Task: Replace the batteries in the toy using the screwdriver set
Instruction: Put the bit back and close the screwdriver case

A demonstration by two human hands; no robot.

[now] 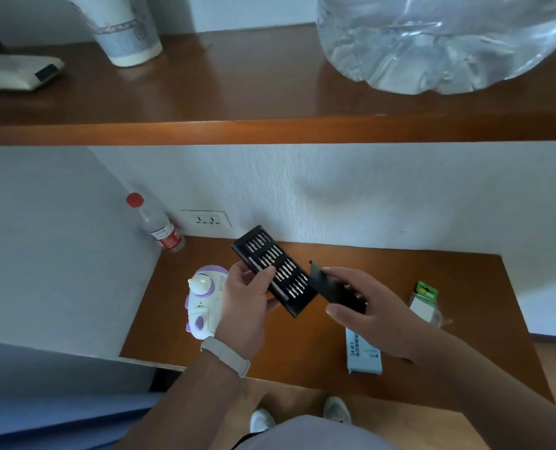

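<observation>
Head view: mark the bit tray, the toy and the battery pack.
bit tray (281,272), head view, middle rows of bits.
toy (205,303), head view, white body.
battery pack (422,308), head view, white card below the green top.

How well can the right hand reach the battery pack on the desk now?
Probably yes, but not to take it: the right hand grips the black cover. The battery pack lies uncovered on the desk to its right, nothing between.
</observation>
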